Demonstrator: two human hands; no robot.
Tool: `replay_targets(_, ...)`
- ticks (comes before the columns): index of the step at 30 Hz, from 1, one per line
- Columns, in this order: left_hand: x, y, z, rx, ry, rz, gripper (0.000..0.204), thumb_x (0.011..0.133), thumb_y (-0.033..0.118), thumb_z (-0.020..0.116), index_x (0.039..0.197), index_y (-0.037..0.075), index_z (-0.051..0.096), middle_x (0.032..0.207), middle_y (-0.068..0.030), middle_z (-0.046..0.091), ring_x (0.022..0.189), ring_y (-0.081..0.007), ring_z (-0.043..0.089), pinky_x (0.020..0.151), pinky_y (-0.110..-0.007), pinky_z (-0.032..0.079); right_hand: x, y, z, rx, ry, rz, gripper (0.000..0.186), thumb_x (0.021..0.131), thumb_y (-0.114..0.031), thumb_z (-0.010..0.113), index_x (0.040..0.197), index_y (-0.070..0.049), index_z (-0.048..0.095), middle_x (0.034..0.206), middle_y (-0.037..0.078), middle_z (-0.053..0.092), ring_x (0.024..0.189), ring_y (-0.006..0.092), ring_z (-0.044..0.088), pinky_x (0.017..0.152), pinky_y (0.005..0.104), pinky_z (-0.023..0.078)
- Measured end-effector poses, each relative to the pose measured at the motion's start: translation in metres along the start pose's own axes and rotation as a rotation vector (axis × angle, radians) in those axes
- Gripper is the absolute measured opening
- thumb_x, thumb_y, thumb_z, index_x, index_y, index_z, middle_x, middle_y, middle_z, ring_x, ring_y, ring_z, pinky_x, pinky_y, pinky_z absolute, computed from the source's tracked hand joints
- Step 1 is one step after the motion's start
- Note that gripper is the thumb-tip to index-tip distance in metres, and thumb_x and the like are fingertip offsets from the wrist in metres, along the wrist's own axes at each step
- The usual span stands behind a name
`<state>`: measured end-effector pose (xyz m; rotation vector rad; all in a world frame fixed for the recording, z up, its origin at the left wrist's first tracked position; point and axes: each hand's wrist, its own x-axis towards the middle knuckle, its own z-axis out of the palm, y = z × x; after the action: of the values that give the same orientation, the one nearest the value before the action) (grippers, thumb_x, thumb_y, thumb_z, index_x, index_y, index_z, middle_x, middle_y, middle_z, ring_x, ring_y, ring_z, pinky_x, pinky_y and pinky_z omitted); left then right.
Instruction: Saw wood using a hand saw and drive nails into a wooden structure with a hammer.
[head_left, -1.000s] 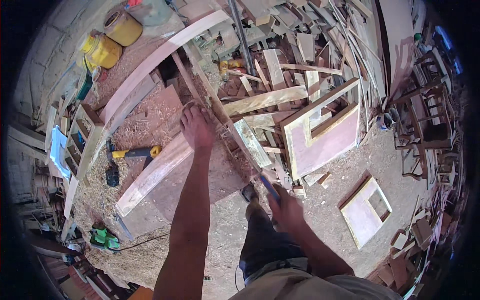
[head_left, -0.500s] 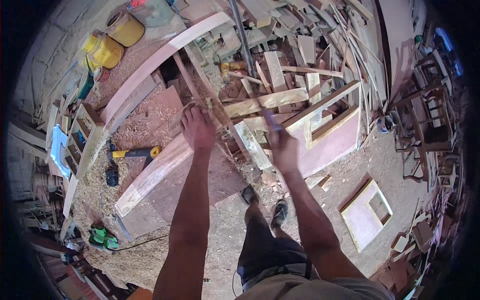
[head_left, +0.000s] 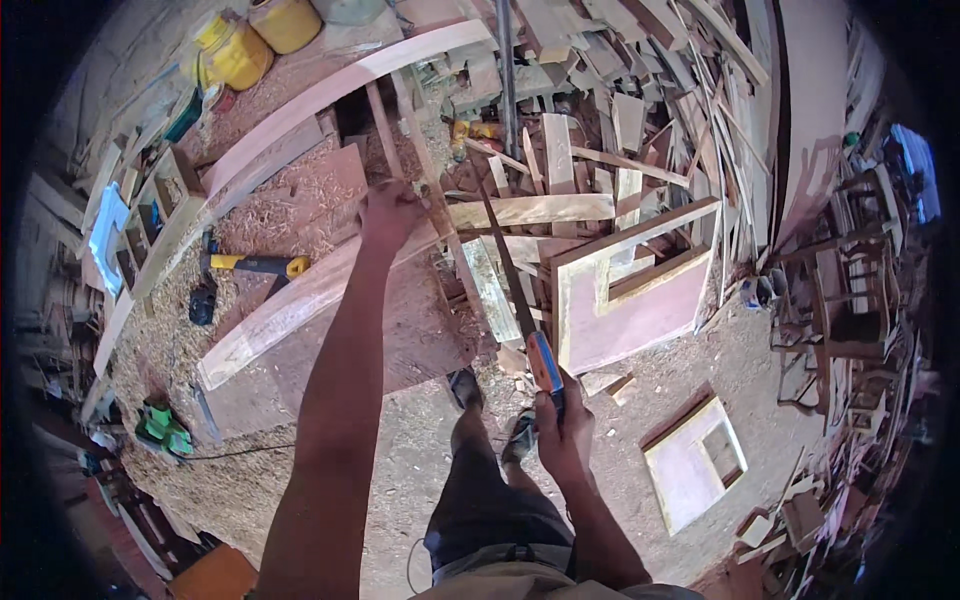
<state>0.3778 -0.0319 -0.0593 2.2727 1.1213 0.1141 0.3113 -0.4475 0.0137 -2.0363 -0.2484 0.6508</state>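
My left hand (head_left: 390, 215) has its fingers curled on the wooden framework, where a curved pale board (head_left: 280, 318) meets a narrow upright board (head_left: 416, 135). My right hand (head_left: 562, 430) grips a hand saw (head_left: 518, 285) by its blue and orange handle, its long dark blade pointing away from me, to the right of the narrow board. Whether the blade touches wood is unclear. A plywood panel with a cut-out (head_left: 630, 315) leans just right of the saw. My sandalled feet are below, near a plywood sheet (head_left: 400, 340).
A yellow-black tool (head_left: 255, 263) lies among shavings on the left, with a corded green tool (head_left: 160, 428) lower down. Yellow containers (head_left: 240, 50) stand at back left. Offcuts (head_left: 630, 125) pile up behind. Chairs (head_left: 835, 310) stack at right; another panel (head_left: 685, 490) lies on the floor.
My right hand with the saw rose half a second ago and has since moved back toward me, the blade now fully in sight. The view has shifted slightly; my left hand stays at the framework.
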Motion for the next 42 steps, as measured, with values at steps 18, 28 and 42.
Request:
replay_targets(18, -0.023, -0.021, 0.034, -0.019, 0.528, 0.446, 0.017, 0.103, 0.017, 0.067, 0.111, 0.002, 0.065, 0.123, -0.0216, 0.066, 0.114, -0.0438, 0.062, 0.098, -0.056, 0.051, 0.022, -0.002, 0.023, -0.026, -0.088, -0.298, 0.048, 0.115, -0.032, 0.060, 0.152, -0.002, 0.058, 0.088, 0.018, 0.073, 0.073, 0.0225, 0.071, 0.067, 0.0396, 0.056)
replay_targets(28, -0.026, -0.010, 0.030, 0.180, 0.534, 0.340, 0.026, 0.103, 0.025, 0.066, 0.117, 0.003, 0.069, 0.122, -0.0188, 0.065, 0.122, -0.0409, 0.059, 0.106, -0.055, 0.048, 0.022, -0.006, 0.003, -0.148, -0.131, -0.212, 0.048, 0.114, -0.036, 0.061, 0.150, -0.005, 0.063, 0.079, 0.016, 0.072, 0.068, 0.0255, 0.075, 0.064, 0.0409, 0.058)
replay_targets(42, -0.036, 0.005, 0.023, 0.223, 0.484, 0.232, 0.025, 0.099, 0.018, 0.066, 0.120, 0.005, 0.063, 0.123, -0.0180, 0.064, 0.118, -0.0421, 0.060, 0.104, -0.054, 0.048, 0.111, -0.008, 0.042, -0.221, -0.180, -0.368, 0.045, 0.111, -0.036, 0.065, 0.142, -0.004, 0.063, 0.079, 0.025, 0.073, 0.070, 0.0458, 0.074, 0.064, 0.0529, 0.059)
